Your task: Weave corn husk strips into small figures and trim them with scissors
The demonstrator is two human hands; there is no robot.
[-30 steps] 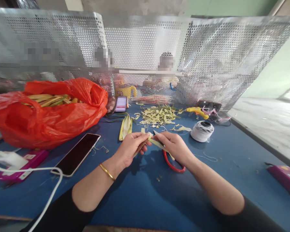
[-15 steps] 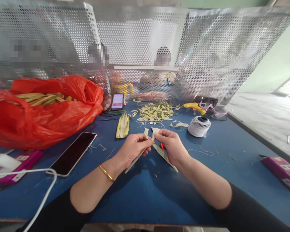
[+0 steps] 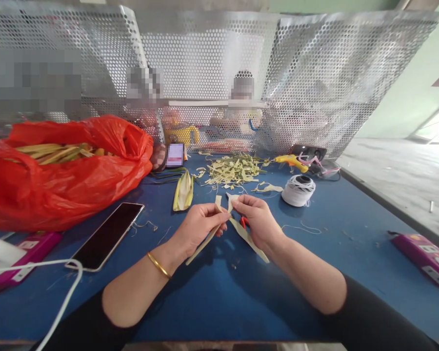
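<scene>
Left hand (image 3: 202, 224) curled nearly closed, gripping pale leaf strips (image 3: 248, 239) | right hand (image 3: 258, 219) pinching a strip's upper end | strips over bench (image 3: 219, 302) middle, between near and far edges | leaf cuttings (image 3: 234, 170) heaped toward far edge

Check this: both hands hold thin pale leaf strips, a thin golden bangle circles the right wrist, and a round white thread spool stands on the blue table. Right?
No: the head view shows the bangle on the left wrist, not the right. The leaf strips and thread spool are as stated.
</scene>
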